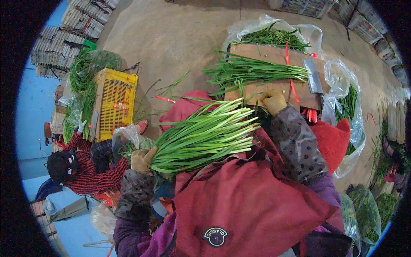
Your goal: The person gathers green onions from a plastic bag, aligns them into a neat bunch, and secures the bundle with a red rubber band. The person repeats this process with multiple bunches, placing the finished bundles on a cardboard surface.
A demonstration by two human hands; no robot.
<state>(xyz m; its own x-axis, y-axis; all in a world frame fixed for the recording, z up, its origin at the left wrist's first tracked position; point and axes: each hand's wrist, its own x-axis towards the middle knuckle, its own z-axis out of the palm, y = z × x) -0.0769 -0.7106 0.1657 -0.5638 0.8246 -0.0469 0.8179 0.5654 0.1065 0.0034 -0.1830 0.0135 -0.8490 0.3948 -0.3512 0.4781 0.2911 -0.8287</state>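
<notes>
My left hand [143, 160], in a tan glove, grips the leafy end of a big bunch of garlic chives [205, 135] lying across my lap. The pale cut stems of the bunch point right. My right hand [274, 101], also gloved, is by the near edge of a cardboard-covered work surface [250, 88]. Its fingers are curled and partly hidden, with a few loose green leaves beside them; whether it holds any is unclear. A second bunch of chives [260, 70] rests on the cardboard. To its right lies a cleaver [312, 75] with a wide metal blade.
Red ties [310, 115] hang below the cardboard. Clear plastic bags of greens stand behind it [273, 37] and to its right [346, 102]. At left, a co-worker [93, 170] sits by a yellow plastic crate [117, 104]. Stacked crates [57, 46] line the wall.
</notes>
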